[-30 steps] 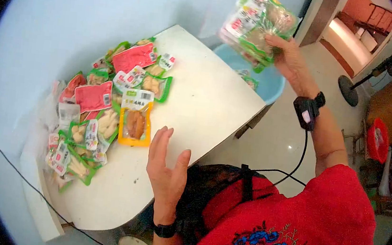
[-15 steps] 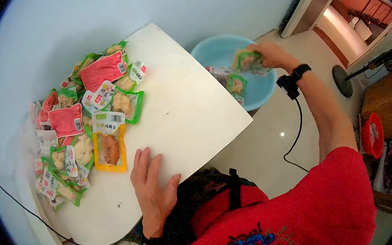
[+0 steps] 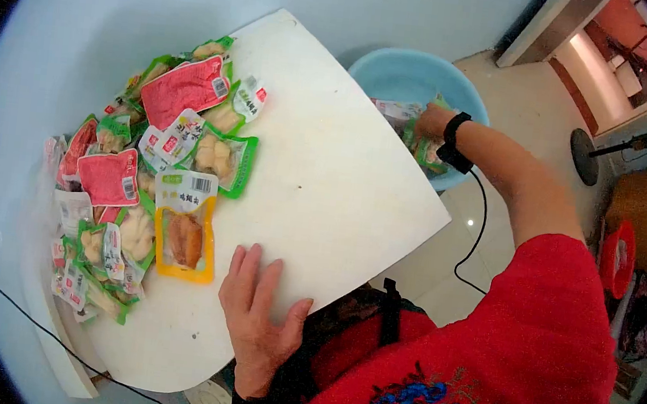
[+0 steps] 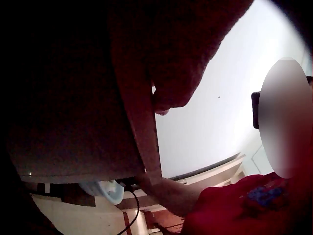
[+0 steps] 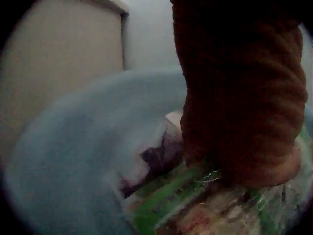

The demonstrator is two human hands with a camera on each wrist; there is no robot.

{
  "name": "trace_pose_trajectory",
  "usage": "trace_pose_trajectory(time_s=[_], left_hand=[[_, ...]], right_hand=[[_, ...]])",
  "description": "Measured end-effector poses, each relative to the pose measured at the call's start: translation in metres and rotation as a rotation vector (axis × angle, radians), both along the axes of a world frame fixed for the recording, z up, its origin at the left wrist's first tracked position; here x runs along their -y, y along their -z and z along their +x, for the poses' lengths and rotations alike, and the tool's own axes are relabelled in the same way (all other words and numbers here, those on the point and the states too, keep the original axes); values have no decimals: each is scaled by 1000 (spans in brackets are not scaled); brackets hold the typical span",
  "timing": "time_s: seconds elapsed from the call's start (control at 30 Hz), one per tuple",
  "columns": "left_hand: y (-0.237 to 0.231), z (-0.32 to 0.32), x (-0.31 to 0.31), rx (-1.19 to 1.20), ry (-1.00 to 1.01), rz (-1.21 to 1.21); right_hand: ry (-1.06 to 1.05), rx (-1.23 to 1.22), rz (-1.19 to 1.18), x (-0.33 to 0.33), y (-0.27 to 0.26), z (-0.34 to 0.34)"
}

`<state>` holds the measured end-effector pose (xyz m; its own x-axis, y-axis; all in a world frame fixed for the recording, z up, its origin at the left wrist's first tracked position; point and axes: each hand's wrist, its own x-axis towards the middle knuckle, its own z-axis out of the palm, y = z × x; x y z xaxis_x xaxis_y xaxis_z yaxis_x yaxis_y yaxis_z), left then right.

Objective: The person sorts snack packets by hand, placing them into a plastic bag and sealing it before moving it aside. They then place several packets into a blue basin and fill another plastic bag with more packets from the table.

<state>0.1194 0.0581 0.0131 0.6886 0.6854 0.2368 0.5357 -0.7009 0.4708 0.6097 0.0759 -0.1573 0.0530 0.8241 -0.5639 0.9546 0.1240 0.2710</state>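
Note:
My right hand is down inside the light blue basin, gripping green-edged clear food packets. Its fingertips are hidden among them in the right wrist view. A whitish packet lies beside that hand in the basin. On the white table, my left hand rests palm down near the edge, fingers spread and holding nothing. Closest to it is a yellow-edged packet with brown pieces of meat showing through its window.
A heap of sealed food packets, several with green edges, covers the table's wall side. Red packets lie on top. A black cable crosses the lower left. Beyond the basin are a fan and a red basin.
My right hand has carried food packets from above the basin down into it. My left hand has come down from above the table edge to rest on the tabletop.

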Motion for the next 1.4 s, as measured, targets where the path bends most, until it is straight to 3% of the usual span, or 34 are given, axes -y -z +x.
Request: trace_pose_trajectory(time_s=[0.03,0.13,0.27,0.37,0.63,0.7,0.77,0.83,0.93,0.97,1.07,1.1,1.17,1.23,1.27,1.4], left_hand=[[-1,0,0,-6,-3,-5],[-2,1,-1,-9,-3,-7],[-2,3,2,-13,-14,-2],[-3,3,2,-19,-10,-5],[-3,2,0,28,9,0],[-3,1,2,27,15,9],[-2,1,1,18,24,20],[-1,1,1,16,23,32],[0,0,1,32,19,45],[0,0,1,38,18,46],[2,0,1,21,16,65],[2,0,1,19,17,70],[3,0,2,13,15,78],[2,0,3,1,7,56],[1,1,3,-1,-1,52],[-1,2,2,-17,-2,36]], right_hand=[[76,17,-113,-7,8,1],[120,-69,14,-4,28,14],[-109,13,17,7,40,38],[-128,112,-55,10,12,12],[-187,194,-123,4,-3,4],[53,130,-45,0,-30,8],[144,19,120,5,-64,23],[64,-136,373,18,-103,44],[444,-389,467,20,-144,59],[724,-654,472,29,-158,52],[925,-760,505,42,-119,94],[1174,-983,452,47,-110,91],[1073,-1174,535,69,-37,118],[1301,-1307,606,79,-9,105],[1579,-1334,634,78,-5,83],[1668,-1354,599,74,6,61]])
